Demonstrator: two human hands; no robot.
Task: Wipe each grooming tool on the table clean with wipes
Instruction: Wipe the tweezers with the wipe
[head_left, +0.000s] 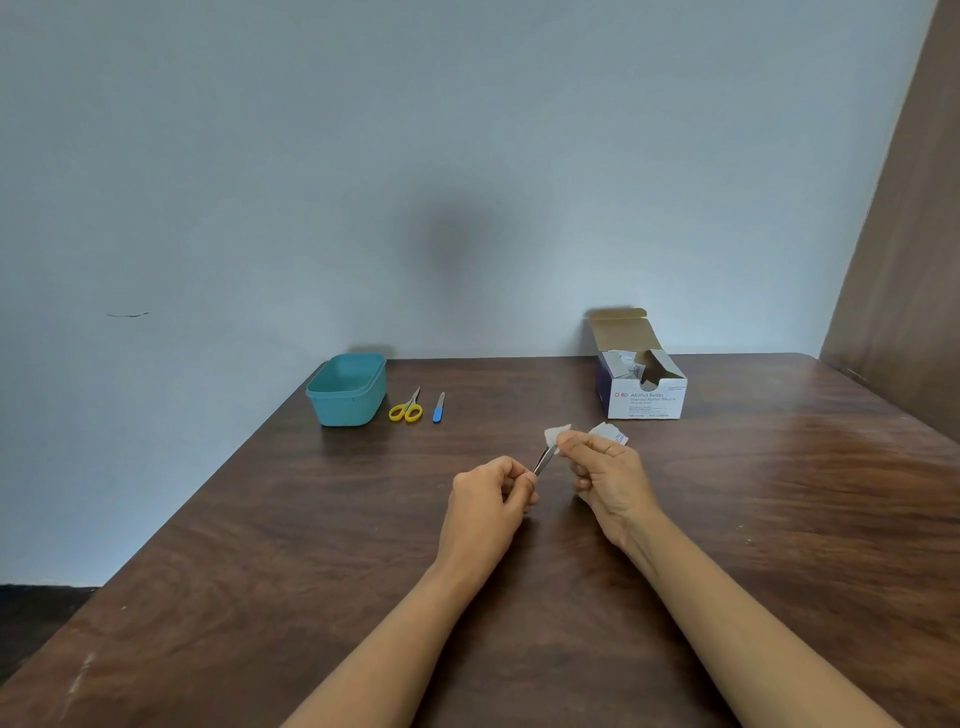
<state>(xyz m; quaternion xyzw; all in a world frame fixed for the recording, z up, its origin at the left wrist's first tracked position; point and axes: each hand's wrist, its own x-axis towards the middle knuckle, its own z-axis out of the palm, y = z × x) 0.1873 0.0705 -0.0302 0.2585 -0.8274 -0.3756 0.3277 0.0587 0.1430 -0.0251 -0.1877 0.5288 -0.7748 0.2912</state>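
My left hand (491, 496) grips the lower end of thin metal tweezers (544, 461), which slant up to the right above the table. My right hand (605, 470) pinches a small white wipe (556, 432) around the tweezers' upper end. A torn white wipe packet (610, 432) shows just behind my right hand; whether that hand holds it I cannot tell. Small scissors with yellow handles (407, 408) and a nail file with a blue handle (439, 408) lie side by side on the dark wooden table (260, 545), far left of my hands.
A teal plastic tub (347, 389) stands open at the table's back left, next to the scissors. An open white box of alcohol swabs (641, 384) sits at the back right near the wall. A brown panel (904, 260) rises at the right.
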